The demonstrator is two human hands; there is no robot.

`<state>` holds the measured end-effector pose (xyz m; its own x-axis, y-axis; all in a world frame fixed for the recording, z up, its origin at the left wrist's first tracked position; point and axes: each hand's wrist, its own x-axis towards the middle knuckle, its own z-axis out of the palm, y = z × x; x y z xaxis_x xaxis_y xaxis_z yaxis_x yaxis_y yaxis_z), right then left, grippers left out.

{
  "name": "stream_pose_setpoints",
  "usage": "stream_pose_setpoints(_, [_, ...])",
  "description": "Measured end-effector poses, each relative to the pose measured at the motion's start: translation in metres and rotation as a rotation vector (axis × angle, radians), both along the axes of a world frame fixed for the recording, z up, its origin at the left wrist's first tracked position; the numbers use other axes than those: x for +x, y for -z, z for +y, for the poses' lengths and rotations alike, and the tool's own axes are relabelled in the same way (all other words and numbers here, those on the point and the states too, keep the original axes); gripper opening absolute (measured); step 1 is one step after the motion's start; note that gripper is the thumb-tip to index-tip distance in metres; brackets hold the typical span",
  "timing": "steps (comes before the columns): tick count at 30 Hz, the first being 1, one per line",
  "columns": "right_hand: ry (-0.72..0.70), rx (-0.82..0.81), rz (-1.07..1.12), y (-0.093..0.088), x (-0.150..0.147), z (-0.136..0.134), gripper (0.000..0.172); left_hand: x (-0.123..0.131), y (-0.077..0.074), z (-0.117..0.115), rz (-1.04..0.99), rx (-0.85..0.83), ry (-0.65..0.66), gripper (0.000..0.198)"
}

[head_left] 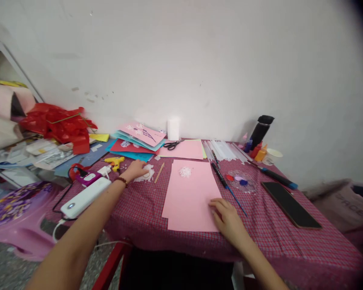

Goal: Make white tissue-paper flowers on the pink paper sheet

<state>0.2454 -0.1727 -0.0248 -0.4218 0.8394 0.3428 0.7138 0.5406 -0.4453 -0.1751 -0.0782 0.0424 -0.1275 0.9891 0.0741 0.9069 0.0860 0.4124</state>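
My left hand (136,170) reaches out over a small pile of white paper cut-outs (148,173) at the left of the table; its fingers curl down on them, and whether it grips one I cannot make out. My right hand (228,219) rests with fingers flat on the lower right corner of a large pink paper sheet (190,193). A small white paper flower (185,172) lies near the sheet's top edge. A thin wooden stick (159,172) lies between the cut-outs and the sheet.
Red checked tablecloth (290,245). Yellow glue gun (115,162), white power strip (84,197), scissors (171,144), stacked coloured papers (139,141), white roll (173,128), black marker (218,173), paint palette (241,180), paint bottles (257,151), black flask (261,129), phone (290,204). Red plastic heap (60,125) at left.
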Motion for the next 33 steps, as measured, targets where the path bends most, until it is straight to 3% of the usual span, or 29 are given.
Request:
stream_pose_setpoints(5, [-0.005,0.014,0.008,0.001,0.0,0.0,0.026,0.007,0.008,-0.008,0.188,-0.078,-0.023,0.033])
stream_pose_setpoints(12, [0.029,-0.006,0.039,-0.007,-0.003,-0.004,0.025,0.009,0.018,-0.011,0.264,-0.2,0.096,0.033])
stream_pose_setpoints(17, [0.046,-0.008,0.05,-0.009,-0.003,-0.005,0.026,0.006,0.023,-0.012,0.262,-0.203,0.148,0.032])
stream_pose_setpoints(21, [0.15,0.0,0.069,-0.008,-0.002,-0.005,0.024,0.006,0.023,-0.019,0.264,-0.168,0.165,0.033])
stream_pose_setpoints(24, [0.133,-0.001,0.119,-0.007,-0.003,-0.005,0.026,0.011,0.023,-0.023,0.248,-0.142,0.164,0.032])
stream_pose_setpoints(28, [0.081,0.016,0.15,-0.011,-0.008,-0.004,0.028,0.015,0.014,-0.021,0.17,-0.114,0.128,0.033])
stream_pose_setpoints(33, [0.04,0.017,0.152,-0.014,-0.022,0.004,0.029,0.001,-0.011,-0.024,0.014,-0.026,0.009,0.034])
